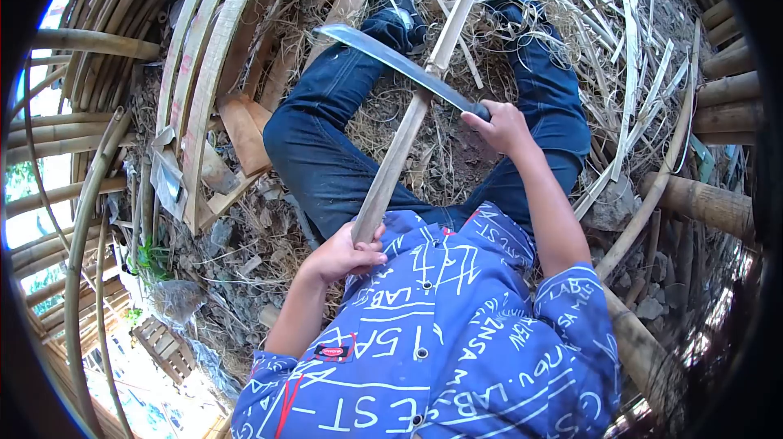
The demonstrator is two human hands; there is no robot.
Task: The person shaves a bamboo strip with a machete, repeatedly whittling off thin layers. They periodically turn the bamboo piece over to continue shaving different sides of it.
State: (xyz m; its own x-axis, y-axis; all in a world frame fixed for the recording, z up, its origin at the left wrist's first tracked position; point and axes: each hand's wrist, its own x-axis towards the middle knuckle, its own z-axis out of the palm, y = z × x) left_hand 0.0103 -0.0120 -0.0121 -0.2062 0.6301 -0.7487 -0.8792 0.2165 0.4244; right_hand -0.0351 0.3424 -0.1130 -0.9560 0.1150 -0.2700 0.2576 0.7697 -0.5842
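Note:
My left hand (pixel 351 253) is wrapped round the near end of a long split bamboo strip (pixel 397 157), close to my belly. The strip runs up and away between my legs, past my feet. My right hand (pixel 503 127) grips the dark handle of a machete (pixel 383 52). Its long curved blade lies across the strip at about knee level, with the tip pointing to the upper left. Blade and strip appear to touch where they cross. Just past the blade, the strip looks paler and freshly cut.
Wooden planks (pixel 200 72) lean on the left, near a short wood block (pixel 243 133). Thin bamboo shavings (pixel 628 72) cover the ground at the right and around my feet. Thick bamboo poles (pixel 705 204) stand along the right side, with a bamboo fence (pixel 90 125) on the left.

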